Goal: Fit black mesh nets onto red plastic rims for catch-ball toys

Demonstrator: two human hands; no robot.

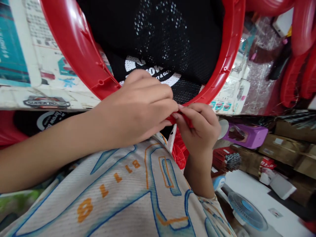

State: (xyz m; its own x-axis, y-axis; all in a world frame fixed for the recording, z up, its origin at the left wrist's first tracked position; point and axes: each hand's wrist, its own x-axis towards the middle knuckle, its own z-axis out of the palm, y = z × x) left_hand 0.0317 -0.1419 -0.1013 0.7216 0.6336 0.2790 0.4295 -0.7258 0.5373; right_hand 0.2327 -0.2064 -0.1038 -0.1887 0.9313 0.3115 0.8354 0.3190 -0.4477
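A large red plastic ring lies in front of me, with black mesh fabric bearing white printed lettering inside it. My left hand reaches over the near part of the ring, its fingers curled and pinching at the rim. Beside it my right hand is closed, thumb and forefinger pinched on the same red edge. The fingertips of both hands nearly meet. Just what lies between them is largely hidden by the fingers.
Printed cardboard covers the work surface under the ring. Clear plastic wrap and more red rings are at the right. Below right are a purple plastic box, cardboard boxes and a fan.
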